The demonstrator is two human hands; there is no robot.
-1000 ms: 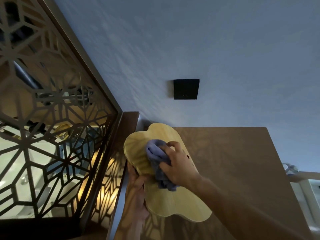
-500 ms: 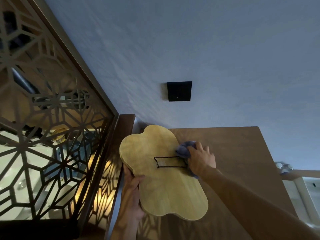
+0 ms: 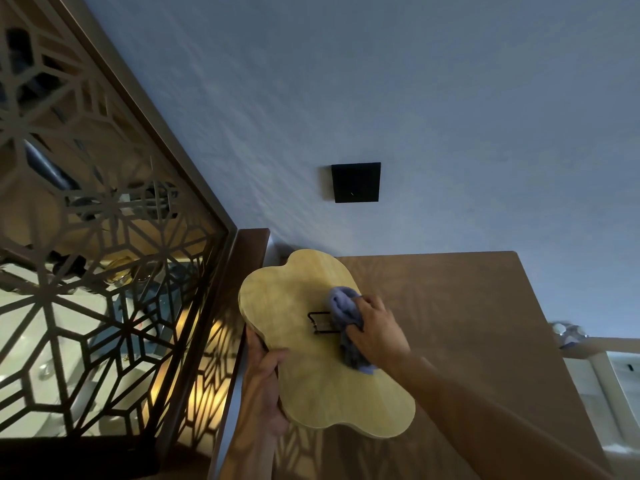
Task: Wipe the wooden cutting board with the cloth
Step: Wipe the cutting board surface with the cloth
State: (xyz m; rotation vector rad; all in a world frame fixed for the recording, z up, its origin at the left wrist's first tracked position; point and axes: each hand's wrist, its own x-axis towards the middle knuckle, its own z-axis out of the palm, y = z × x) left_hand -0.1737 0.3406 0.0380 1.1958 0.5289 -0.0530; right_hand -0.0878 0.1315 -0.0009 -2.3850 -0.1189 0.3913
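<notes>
A pale wooden cutting board [image 3: 294, 299] with a wavy outline is held above a brown tabletop [image 3: 467, 323]. My left hand [image 3: 263, 386] grips its left edge, thumb on the top face. My right hand [image 3: 375, 332] presses a bunched blue-grey cloth [image 3: 343, 306] onto the right side of the board. A black outlined rectangle mark [image 3: 320, 322] shows on the board, partly under the cloth.
A lattice screen [image 3: 104, 271] with a geometric pattern stands close on the left, backlit. A grey wall with a black square plate [image 3: 356, 182] rises behind the table. A white cabinet [image 3: 606, 382] is at the right edge.
My right hand swept the cloth from the board's middle to its right edge, then came back a little inward and down. The black mark came into view. My left hand kept its hold.
</notes>
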